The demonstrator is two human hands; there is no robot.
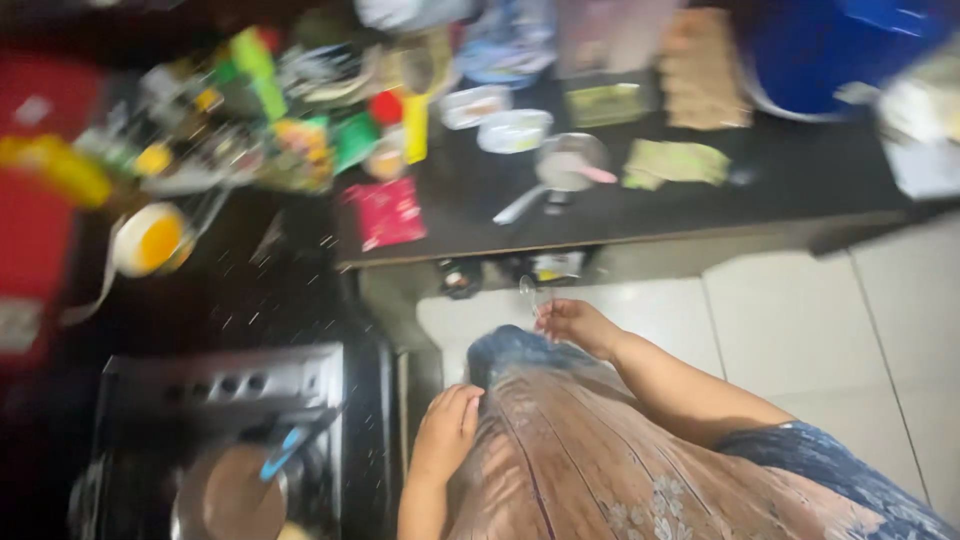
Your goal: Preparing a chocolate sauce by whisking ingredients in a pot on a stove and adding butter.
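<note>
Right hand (575, 325) pinches a clear spoon (530, 293); left hand (447, 432) rests curled, empty, on the skirt (560, 450). Best grip that spoon firmly.

One head camera looks steeply down, tilted, over the person's lap toward the dark counter (640, 215)
</note>
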